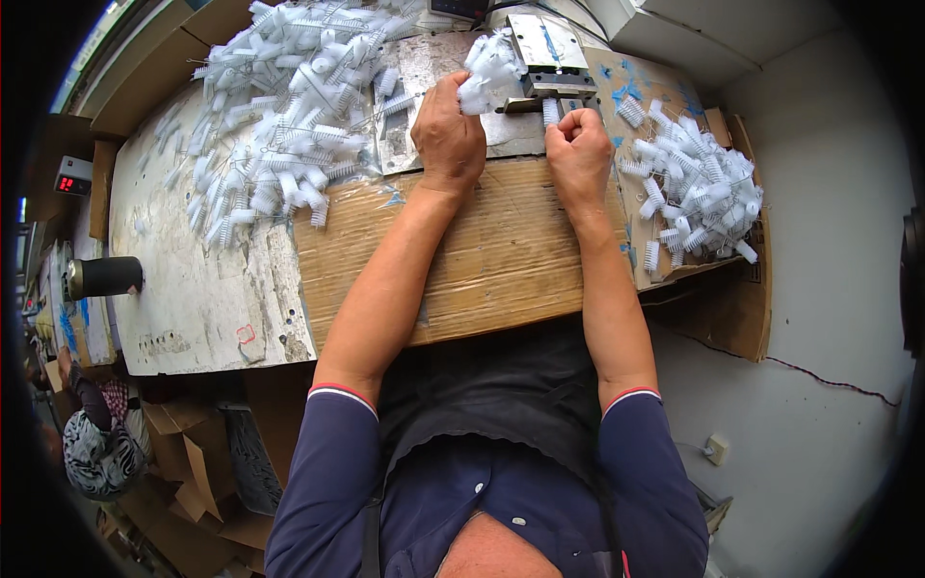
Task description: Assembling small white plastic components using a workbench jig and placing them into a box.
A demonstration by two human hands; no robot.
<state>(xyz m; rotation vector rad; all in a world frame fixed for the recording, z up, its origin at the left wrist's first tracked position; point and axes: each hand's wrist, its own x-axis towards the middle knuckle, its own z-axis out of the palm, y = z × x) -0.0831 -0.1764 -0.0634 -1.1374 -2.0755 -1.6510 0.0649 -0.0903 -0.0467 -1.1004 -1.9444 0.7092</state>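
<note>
My left hand [449, 140] is closed around a bunch of small white brushes [491, 75], cylindrical bristle pieces with thin wire ends. It rests at the near edge of a metal plate [405, 144]. My right hand [581, 159] is pinched on one small white brush [550, 112], upright in this view, its far end at the dark jaw of a metal clamp block [547, 43]. Whether the jaw grips the brush cannot be made out. The fingertips of my right hand are partly hidden by its own knuckles.
A large heap of white brushes [299, 96] covers the far left of the worktable [193, 308]. A smaller heap [699, 188] lies at the right by a cardboard box [756, 289]. Cardboard [501, 250] covers the table's front. A dark cylinder [106, 276] lies left; another person [101, 433] is beyond.
</note>
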